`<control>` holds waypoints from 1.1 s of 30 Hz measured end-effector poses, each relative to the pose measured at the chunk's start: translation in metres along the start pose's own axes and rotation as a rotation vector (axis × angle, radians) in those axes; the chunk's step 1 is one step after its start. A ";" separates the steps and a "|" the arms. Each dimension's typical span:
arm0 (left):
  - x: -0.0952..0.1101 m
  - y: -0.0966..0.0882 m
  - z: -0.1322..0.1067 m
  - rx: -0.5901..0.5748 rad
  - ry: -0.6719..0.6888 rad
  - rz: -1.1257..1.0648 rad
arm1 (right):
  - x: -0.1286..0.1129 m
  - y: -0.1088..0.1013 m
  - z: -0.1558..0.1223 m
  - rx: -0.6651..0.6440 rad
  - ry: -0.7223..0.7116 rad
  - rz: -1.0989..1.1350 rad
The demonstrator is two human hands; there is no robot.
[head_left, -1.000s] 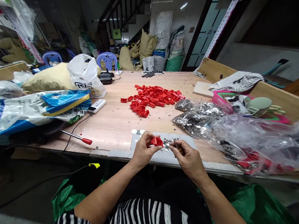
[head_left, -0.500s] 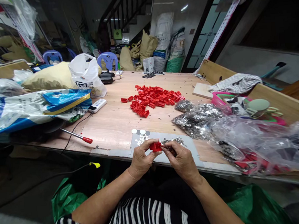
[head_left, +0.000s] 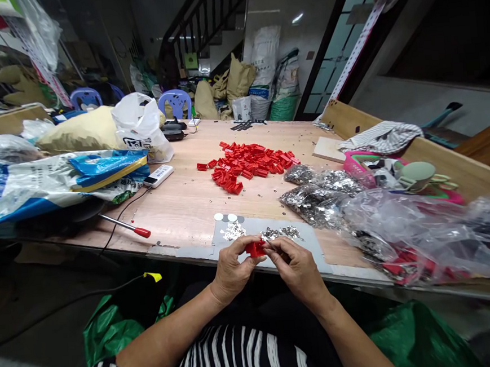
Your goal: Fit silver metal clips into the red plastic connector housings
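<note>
Between thumb and fingers, my left hand (head_left: 233, 268) grips a small red plastic part (head_left: 255, 249) above the table's front edge. My right hand (head_left: 294, 265) is pinched closed at the right side of that part, on something small and dark that I cannot make out. Just beyond the hands, a grey mat (head_left: 313, 240) carries a heap of small white pieces (head_left: 233, 231) and a pile of small shiny metal pieces (head_left: 289, 232). White discs (head_left: 219, 216) lie at the mat's far left corner. Farther back is a large pile of similar red parts (head_left: 251, 159).
Clear bags of metal pieces (head_left: 320, 203) lie on the right, by a pink basket (head_left: 356, 169) and a wooden board edge (head_left: 450, 159). On the left are a red-tipped lever (head_left: 142, 232), a white power strip (head_left: 158, 176) and plastic sacks (head_left: 58, 178).
Both hands stay together at the red part, which sits slightly lower in view. The right fingertips have shifted a little against it. The whole view has moved slightly.
</note>
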State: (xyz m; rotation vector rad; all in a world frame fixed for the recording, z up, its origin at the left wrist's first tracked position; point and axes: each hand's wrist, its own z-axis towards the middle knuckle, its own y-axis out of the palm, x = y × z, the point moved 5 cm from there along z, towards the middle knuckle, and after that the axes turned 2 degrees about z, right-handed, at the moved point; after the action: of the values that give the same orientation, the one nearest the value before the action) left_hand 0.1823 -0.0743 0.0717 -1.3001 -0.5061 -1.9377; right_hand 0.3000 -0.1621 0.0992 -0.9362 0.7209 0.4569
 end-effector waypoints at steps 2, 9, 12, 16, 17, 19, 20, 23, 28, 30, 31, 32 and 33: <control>-0.001 0.000 -0.003 0.017 -0.010 -0.023 | 0.002 0.001 -0.001 -0.021 0.059 0.062; -0.004 -0.001 -0.011 0.053 -0.035 -0.023 | 0.019 -0.002 -0.009 -0.097 0.273 0.323; -0.003 -0.001 -0.012 0.042 -0.016 -0.004 | 0.024 -0.001 -0.009 -0.074 0.301 0.330; 0.001 -0.001 -0.013 -0.010 0.042 0.072 | 0.029 0.009 -0.009 -0.135 0.345 0.427; 0.002 0.000 -0.014 -0.035 0.061 0.086 | 0.031 0.013 -0.010 -0.170 0.381 0.491; 0.004 0.002 -0.016 -0.089 0.105 0.106 | 0.035 0.021 -0.014 -0.257 0.457 0.628; 0.005 0.003 -0.018 -0.117 0.124 0.116 | 0.037 0.025 -0.016 -0.298 0.485 0.686; 0.006 0.006 -0.024 -0.167 0.138 0.132 | 0.038 0.031 -0.025 -0.375 0.528 0.797; 0.002 0.006 -0.037 -0.204 0.051 0.069 | 0.037 0.038 -0.045 -0.450 0.588 0.886; 0.002 0.004 -0.041 -0.205 0.038 0.049 | 0.037 0.041 -0.052 -0.475 0.600 0.941; 0.002 0.003 -0.042 -0.204 0.034 0.033 | 0.037 0.043 -0.055 -0.474 0.606 0.967; 0.001 0.002 -0.044 -0.203 0.030 0.014 | 0.037 0.045 -0.058 -0.464 0.614 0.991; 0.001 0.000 -0.045 -0.199 0.023 -0.008 | 0.038 0.046 -0.061 -0.452 0.624 1.011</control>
State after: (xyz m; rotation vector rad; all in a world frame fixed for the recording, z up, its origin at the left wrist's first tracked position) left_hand 0.1544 -0.1050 0.0542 -1.3992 -0.3133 -2.0487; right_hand 0.2746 -0.1874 0.0222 -1.0982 1.7231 1.2803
